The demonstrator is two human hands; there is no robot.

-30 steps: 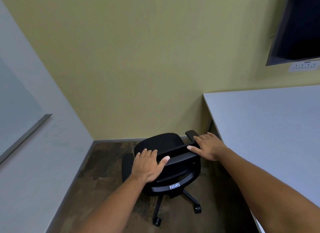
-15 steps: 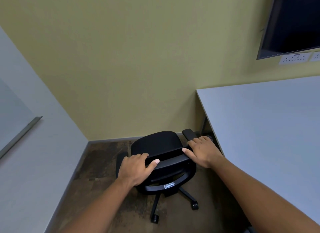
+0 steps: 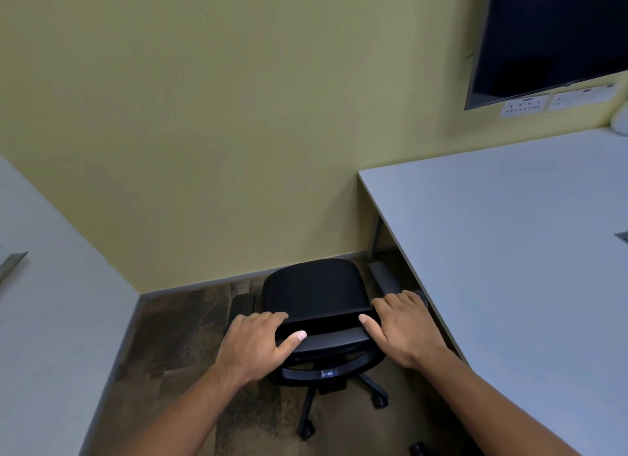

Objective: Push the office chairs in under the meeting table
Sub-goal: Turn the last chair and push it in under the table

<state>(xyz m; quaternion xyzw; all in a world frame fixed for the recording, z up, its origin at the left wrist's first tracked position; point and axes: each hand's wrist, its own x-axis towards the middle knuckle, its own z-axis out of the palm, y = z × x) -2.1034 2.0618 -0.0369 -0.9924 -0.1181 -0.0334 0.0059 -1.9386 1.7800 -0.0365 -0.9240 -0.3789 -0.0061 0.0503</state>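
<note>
A black office chair (image 3: 316, 289) on castors stands in the corner of the room, its seat facing the yellow wall, just left of the grey meeting table (image 3: 509, 238). Both hands grip the top of its backrest: my left hand (image 3: 255, 342) on the left end with the thumb wrapped over the rail, my right hand (image 3: 404, 330) on the right end. The chair's right armrest (image 3: 384, 277) lies at the table's edge, partly under it. The left armrest (image 3: 242, 304) is free beside the seat.
The yellow wall is close ahead of the chair and a grey wall (image 3: 51, 319) closes the left side. A dark screen (image 3: 550, 37) and sockets (image 3: 525, 105) hang above the table. A table leg (image 3: 375, 238) stands near the corner. Another castor (image 3: 416, 449) shows at the bottom.
The view has swung right, showing more of the table and screen. The chair has turned slightly so its backrest is squarer to me; both hands keep hold of the backrest.
</note>
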